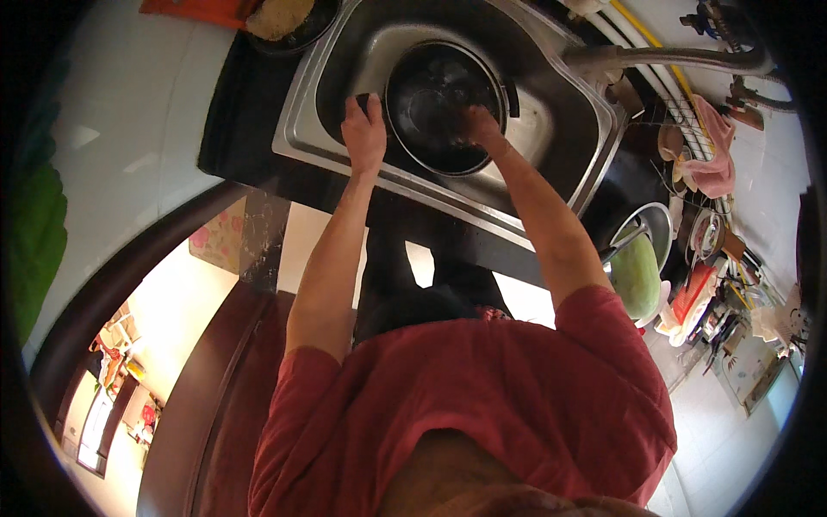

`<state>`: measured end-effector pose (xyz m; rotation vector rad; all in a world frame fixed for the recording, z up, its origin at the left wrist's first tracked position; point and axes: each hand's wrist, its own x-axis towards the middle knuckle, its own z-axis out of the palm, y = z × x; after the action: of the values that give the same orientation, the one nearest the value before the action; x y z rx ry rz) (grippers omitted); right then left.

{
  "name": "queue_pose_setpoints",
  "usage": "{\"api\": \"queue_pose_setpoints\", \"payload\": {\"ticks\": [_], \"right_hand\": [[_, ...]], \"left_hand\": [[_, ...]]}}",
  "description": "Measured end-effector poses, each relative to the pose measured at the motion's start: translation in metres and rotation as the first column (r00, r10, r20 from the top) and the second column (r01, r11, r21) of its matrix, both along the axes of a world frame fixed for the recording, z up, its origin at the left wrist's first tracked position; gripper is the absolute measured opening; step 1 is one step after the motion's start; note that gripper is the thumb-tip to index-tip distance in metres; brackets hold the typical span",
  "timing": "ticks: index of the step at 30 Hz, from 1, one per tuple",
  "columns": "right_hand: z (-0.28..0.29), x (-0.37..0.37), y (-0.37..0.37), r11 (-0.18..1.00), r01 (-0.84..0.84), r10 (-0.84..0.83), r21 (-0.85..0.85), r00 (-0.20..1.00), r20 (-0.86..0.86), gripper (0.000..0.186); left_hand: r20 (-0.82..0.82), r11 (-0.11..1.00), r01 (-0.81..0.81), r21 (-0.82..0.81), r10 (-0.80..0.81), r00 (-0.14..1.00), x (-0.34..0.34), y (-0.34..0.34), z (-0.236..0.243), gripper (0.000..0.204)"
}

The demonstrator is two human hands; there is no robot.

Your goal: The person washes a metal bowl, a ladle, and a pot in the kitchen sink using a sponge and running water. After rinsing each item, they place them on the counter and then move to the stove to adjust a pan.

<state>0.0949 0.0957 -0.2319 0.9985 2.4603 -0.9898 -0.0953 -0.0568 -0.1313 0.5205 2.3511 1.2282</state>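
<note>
A round black pot with water in it sits inside the stainless steel sink. My left hand is closed around the pot's dark handle at its left side. A second black handle sticks out on the right. My right hand reaches down into the pot near its right half; its fingers are blurred, so I cannot make out their shape or whether they hold anything.
The faucet arches in from the right. A dark dish of beige contents stands at upper left, beside an orange item. At right are a green melon in a metal bowl, a pink cloth and crowded racks along the wall.
</note>
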Motion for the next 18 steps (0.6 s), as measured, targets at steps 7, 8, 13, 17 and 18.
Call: {"api": "queue_pose_setpoints", "payload": {"ticks": [7,8,13,17,18], "right_hand": [[0.148,-0.077,-0.024,0.844,0.071,-0.231,-0.531,0.943,-0.24,0.058],[0.167,-0.082,-0.036,0.78,0.157,-0.288,-0.605,0.95,-0.125,0.062],[0.145,-0.064,-0.078,0.982,-0.155,0.139,-0.106,0.98,-0.141,0.061],[0.157,-0.05,-0.074,0.961,-0.261,0.258,-0.094,0.965,-0.046,0.06],[0.161,-0.046,-0.072,0.953,-0.286,0.283,-0.102,0.958,-0.039,0.058]], "left_hand": [[0.067,0.992,-0.006,0.122,-0.002,0.998,0.003,-0.003,0.028,0.038],[0.045,0.996,-0.01,0.088,0.006,0.999,0.002,-0.003,0.021,0.038],[0.061,0.997,-0.064,0.036,0.062,0.996,-0.003,-0.005,-0.018,0.037],[0.234,0.994,-0.088,0.07,0.069,0.97,0.002,-0.002,0.011,0.036],[0.263,0.992,-0.094,0.083,0.069,0.962,0.002,-0.002,0.013,0.035]]}}
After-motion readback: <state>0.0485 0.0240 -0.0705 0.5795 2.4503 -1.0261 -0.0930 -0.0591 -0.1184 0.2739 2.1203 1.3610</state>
